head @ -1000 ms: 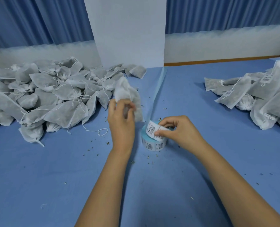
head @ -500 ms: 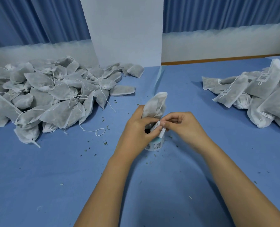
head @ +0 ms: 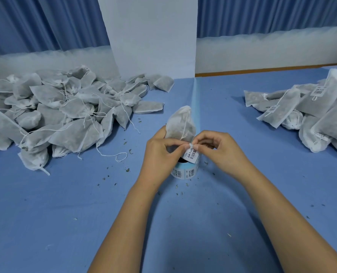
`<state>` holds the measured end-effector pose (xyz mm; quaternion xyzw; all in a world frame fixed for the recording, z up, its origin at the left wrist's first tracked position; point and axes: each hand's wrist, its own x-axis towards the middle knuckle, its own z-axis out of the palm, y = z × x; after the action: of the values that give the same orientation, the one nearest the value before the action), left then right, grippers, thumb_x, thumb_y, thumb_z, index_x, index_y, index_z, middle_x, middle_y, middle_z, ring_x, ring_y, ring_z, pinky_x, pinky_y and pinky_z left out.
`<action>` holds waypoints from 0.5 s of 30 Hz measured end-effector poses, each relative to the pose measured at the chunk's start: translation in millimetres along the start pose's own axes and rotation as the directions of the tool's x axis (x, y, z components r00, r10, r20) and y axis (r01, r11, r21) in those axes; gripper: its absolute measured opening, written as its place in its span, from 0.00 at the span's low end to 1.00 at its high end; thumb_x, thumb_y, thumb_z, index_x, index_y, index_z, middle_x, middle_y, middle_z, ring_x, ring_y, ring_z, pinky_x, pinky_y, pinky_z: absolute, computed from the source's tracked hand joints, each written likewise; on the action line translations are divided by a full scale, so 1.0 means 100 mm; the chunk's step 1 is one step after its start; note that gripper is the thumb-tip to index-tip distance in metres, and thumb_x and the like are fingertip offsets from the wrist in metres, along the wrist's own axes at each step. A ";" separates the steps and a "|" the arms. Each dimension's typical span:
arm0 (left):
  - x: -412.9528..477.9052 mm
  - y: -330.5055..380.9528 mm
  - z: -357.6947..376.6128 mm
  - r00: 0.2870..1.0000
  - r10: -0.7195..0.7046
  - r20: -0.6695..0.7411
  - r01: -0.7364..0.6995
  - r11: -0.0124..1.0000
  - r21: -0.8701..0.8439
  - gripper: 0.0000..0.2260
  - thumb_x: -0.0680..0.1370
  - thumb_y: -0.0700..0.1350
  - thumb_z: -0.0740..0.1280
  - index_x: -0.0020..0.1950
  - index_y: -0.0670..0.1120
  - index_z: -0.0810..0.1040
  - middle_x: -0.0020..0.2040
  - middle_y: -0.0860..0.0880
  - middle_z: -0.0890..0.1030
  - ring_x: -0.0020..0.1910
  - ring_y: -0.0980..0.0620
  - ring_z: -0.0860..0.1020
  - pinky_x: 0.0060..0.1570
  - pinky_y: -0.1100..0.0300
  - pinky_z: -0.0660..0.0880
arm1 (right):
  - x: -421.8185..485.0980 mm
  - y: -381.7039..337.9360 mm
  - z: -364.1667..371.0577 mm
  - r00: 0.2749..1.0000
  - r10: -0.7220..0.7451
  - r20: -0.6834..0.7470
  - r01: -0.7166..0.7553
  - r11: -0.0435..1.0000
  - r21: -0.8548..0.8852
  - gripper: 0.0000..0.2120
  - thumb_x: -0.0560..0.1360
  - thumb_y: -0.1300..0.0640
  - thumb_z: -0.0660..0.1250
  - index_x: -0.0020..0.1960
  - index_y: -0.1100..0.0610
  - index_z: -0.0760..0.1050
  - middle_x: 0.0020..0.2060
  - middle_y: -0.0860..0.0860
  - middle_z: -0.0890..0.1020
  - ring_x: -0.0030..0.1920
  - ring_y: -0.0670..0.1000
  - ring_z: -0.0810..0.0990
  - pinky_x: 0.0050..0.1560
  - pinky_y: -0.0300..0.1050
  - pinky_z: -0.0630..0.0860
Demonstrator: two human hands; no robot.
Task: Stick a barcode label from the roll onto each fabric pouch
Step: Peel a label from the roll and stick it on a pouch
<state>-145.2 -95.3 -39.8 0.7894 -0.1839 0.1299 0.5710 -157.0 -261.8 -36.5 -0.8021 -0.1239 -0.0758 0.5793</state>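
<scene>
Blue table [head: 65,223] carries unlabelled pouches [head: 55,115] at left, labelled pouches [head: 301,113] at right. At centre, left hand [head: 159,154] grips a pouch [head: 180,125]; right hand [head: 223,152] pinches a barcode label [head: 191,154] above the roll [head: 185,172], partly hiding it.

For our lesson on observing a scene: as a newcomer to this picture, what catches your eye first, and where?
First the centre: the left hand holds a fabric pouch upright while the right hand pinches a barcode label beside it, just above the label roll. Then the large heap of pouches showing no labels at left and the labelled heap at right.
</scene>
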 end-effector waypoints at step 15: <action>0.03 -0.03 -0.05 0.959 -0.075 -0.275 0.097 0.993 0.067 0.07 0.73 0.35 0.71 0.43 0.46 0.86 0.42 0.50 0.76 0.38 0.71 0.73 0.40 0.77 0.67 | -0.01 -0.01 0.01 0.998 0.044 -0.037 -0.044 0.999 -0.004 0.08 0.73 0.68 0.69 0.40 0.56 0.78 0.38 0.49 0.84 0.36 0.43 0.79 0.42 0.34 0.73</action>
<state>-140.8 -90.2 -39.6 0.7936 -0.0641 0.2193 0.5639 -157.7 -260.9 -36.5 -0.8044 -0.0954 -0.0781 0.5812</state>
